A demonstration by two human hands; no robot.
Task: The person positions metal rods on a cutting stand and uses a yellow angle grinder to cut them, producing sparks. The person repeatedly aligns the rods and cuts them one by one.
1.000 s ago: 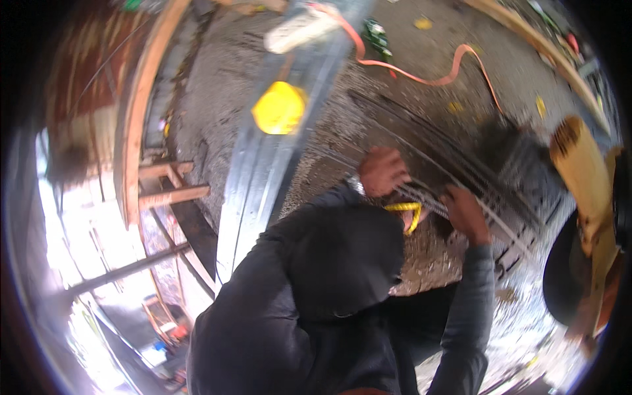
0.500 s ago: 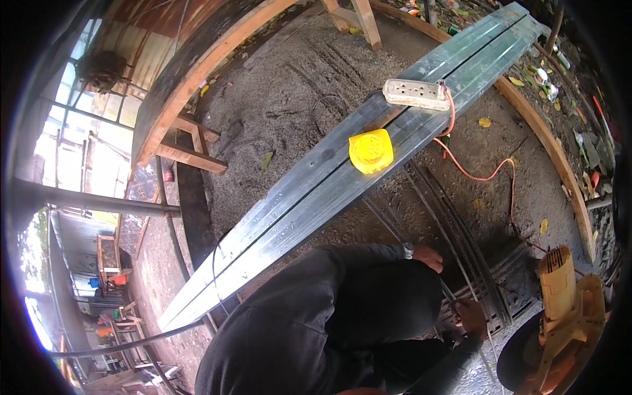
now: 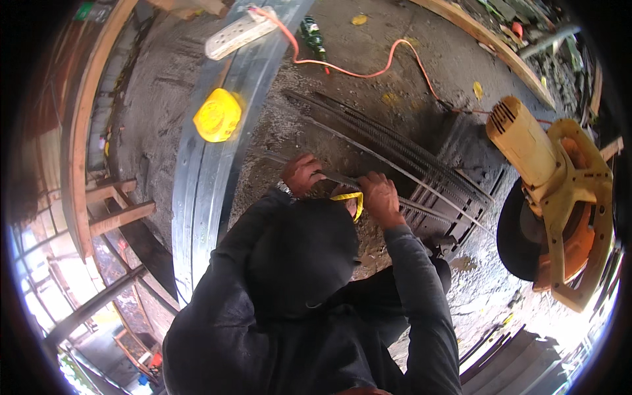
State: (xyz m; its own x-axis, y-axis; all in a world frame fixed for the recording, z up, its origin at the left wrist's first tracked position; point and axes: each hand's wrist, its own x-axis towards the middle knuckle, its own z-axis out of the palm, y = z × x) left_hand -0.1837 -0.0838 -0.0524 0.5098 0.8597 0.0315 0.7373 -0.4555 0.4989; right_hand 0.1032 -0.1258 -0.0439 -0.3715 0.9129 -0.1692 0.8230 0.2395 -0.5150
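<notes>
My left hand [image 3: 301, 174], with a watch at the wrist, has its fingers closed round a thin metal bar [image 3: 339, 178] low over the ground. My right hand [image 3: 382, 199] grips this bar a little farther right. Below the bar, between my hands, is a bent yellow strip [image 3: 356, 207], partly hidden behind my dark-clothed knee. More long rods [image 3: 395, 150] lie beside the hands, their right ends over a dark metal base. A long steel channel section [image 3: 201, 184] on the left carries a yellow tape measure [image 3: 217, 116] and a white power strip [image 3: 238, 34].
A yellow cut-off saw [image 3: 520, 141] with a dark disc stands close on the right. An orange cord [image 3: 355, 72] snakes across the ground near a green bottle [image 3: 313, 39]. Timber frames [image 3: 85, 151] stand at the left, a plank [image 3: 487, 43] and rubble at top right.
The view swung toward the channel half a second ago and has swung back, bringing the saw fully in. Both hands stay on the bar; the yellow strip shows again between them.
</notes>
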